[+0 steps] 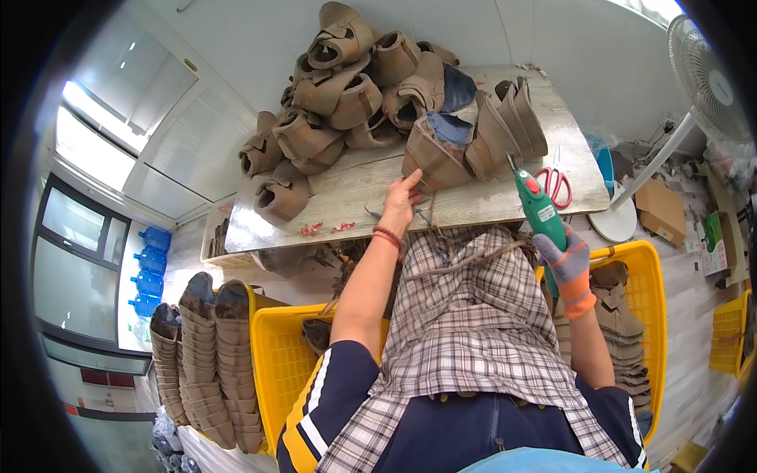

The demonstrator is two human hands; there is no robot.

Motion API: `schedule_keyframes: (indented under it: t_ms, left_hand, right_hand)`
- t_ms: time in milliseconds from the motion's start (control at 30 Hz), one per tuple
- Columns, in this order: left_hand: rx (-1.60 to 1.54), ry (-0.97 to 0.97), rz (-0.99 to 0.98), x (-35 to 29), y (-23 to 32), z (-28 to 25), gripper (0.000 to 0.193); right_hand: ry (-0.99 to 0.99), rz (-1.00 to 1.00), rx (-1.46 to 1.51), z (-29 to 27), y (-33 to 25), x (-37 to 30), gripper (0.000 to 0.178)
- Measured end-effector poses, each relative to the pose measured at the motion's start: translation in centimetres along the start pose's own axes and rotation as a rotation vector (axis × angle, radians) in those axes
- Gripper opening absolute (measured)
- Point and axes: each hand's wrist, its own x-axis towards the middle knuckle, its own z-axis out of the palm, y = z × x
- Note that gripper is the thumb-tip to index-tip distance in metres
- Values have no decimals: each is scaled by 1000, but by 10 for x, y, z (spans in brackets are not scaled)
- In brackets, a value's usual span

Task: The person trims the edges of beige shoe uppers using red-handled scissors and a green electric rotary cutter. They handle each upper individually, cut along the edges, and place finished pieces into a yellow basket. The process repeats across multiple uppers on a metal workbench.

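My bare left hand (399, 206), with red bands at the wrist, is at the table's front edge. Its fingers close on the lower left edge of a tan shoe upper (438, 163) with blue lining. In a grey and orange glove, my right hand (569, 264) grips a green handheld power tool (539, 208) with a red button. The tool's thin dark tip points up and left, apart from the upper. Just right of it lie red-handled scissors (558, 189). More nested tan uppers (516, 118) stand beside the held one.
A heap of tan uppers (339, 91) covers the back left of the table (363, 175). Red scraps (312, 229) lie near its front edge. Yellow crates (288, 347) flank my lap, with stacked uppers (213, 355) at the left. A white fan (702, 75) stands at the right.
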Motion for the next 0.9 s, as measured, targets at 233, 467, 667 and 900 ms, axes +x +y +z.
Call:
schedule_keyframes:
  t_ms: [233,467,667,900]
  left_hand:
    - [-148,-173,291,-24,47,18,27]
    - [-699,-285,-61,-89,134,-68,30]
    - [-867,-212,-278,-104,134,-114,27]
    - [-671,81,-116,-116,123,-101,23]
  right_hand:
    - [-19,-74,-119,4,14,2,42]
    - [1,-412,-392,22,10,6,52]
    - [-8,-946,-863,39,5,9,59]
    - [3,-974,-965,37,13,7,64]
